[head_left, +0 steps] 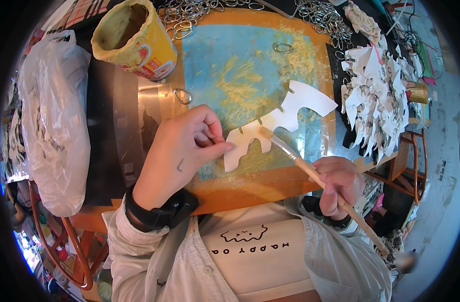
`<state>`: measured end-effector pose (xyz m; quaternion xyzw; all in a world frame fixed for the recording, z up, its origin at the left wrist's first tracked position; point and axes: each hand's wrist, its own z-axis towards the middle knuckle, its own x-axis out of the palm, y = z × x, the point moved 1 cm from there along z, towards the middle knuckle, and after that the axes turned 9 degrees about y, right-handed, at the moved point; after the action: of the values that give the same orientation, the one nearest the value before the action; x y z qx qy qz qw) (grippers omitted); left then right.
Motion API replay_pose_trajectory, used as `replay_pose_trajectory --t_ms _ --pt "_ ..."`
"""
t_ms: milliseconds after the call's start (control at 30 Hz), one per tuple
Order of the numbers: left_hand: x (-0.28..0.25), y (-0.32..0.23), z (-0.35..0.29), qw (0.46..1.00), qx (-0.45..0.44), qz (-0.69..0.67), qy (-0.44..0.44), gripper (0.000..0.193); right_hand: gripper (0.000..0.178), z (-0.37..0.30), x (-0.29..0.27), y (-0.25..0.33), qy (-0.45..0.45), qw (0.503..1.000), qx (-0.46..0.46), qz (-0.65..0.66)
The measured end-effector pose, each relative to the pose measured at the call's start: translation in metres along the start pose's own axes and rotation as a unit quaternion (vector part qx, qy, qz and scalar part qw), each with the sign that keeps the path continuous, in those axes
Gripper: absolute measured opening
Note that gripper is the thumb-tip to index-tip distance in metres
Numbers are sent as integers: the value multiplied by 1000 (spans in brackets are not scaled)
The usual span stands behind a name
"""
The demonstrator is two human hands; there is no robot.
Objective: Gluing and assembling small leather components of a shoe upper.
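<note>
Over the blue mat (200,55) lies a white cut-out piece (310,100) with scalloped edges and small slits. My left hand (182,143) is closed, pinching the left end of this piece between thumb and fingers. In my right hand (340,183) is a paintbrush (310,170) with a wooden handle, held in closed fingers. Its bristles touch the middle of the piece, where the surface looks yellowish. One metal ring (182,96) rests left of the mat, and another metal ring (283,48) lies on its far part.
A yellow tub (162,53) with a crusted rim stands at the far left. Beside it is a filled clear plastic bag (54,126). Piles of metal rings (325,20) line the far edge. Stacked white cut-outs (373,100) sit at the right. Dried yellow smears cover the mat.
</note>
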<state>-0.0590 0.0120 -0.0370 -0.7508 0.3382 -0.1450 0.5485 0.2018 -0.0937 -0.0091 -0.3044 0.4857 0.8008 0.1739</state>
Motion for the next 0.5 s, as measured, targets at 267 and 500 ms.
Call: replay_pose_trajectory --t_ms 267,500 --pt "1 0 2 1000 4 -6 4 26 9 1 5 -9 -25 999 47 9" --pt "1 0 1 1000 4 -11 4 25 19 9 15 -7 -40 992 108 60"
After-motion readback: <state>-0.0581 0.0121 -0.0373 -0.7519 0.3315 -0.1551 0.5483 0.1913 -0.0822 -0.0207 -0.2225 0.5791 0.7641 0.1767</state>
